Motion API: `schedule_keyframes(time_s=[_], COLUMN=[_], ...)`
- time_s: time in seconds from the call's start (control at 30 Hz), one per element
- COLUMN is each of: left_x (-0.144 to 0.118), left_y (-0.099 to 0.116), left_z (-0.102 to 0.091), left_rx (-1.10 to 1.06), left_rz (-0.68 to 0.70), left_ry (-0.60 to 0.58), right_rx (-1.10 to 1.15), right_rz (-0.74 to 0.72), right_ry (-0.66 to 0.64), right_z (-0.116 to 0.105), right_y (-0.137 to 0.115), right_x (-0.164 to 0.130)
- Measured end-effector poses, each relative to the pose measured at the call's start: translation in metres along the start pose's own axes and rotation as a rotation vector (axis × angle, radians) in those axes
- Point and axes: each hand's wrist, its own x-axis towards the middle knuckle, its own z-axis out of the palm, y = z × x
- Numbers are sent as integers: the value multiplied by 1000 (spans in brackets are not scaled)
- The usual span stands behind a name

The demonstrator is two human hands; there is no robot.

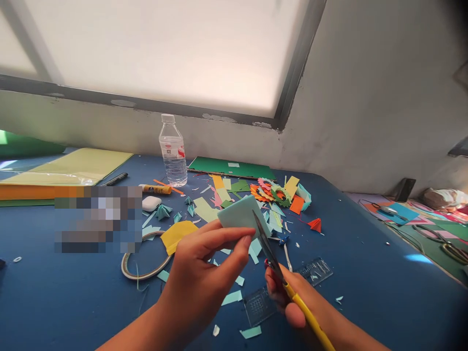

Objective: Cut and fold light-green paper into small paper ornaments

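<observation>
Pale green paper [239, 217], pinched in left hand [204, 273] above the desk [365, 292], just right of the yellow scrap [177, 234]. Right hand [288, 297] grips scissors [270, 253]; keep paper taut, blades square.

A plastic water bottle [173, 151] standing on the blue tabletop [365, 282] carries a white label with a red mark and a small square code, its lettering too small to read. An orange glue stick [155, 189] lying beside it bears dark print, also illegible. A clear ruler [316, 271] near the right hand shows fine graduation marks, but no numbers can be made out. Nothing else bears readable text.
</observation>
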Motion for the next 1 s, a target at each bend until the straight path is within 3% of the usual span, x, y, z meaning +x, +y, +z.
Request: schedule_keyframes(time_s=[0.43,1.0], left_x=[1,3], left_y=[1,-4], left_z=[0,0], left_rx=[-64,-57], left_rz=[-66,5], left_ry=[-5,12], right_rx=[-49,-108], right_rz=[-55,20], right_ry=[-29,-20], right_z=[0,-1], right_y=[-1,-4], right_x=[3,4])
